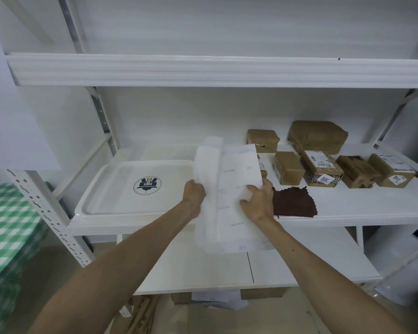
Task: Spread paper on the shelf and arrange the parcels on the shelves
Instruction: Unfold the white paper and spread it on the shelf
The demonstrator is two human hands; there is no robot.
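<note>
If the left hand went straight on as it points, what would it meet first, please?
Past the paper it grips, the left hand likely meets the half-hidden brown parcel behind it; depth unclear.

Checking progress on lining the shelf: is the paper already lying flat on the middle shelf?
No, the left hand and right hand hold the paper, partly folded, up in front of the middle shelf.

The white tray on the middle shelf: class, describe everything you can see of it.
The tray is white and rectangular, with rounded corners and a low raised rim; it looks like smooth plastic. A round dark logo sits near its middle. It lies flat on the left part of the middle shelf, its long side along the front edge. Its right end is hidden behind the held paper.
</note>
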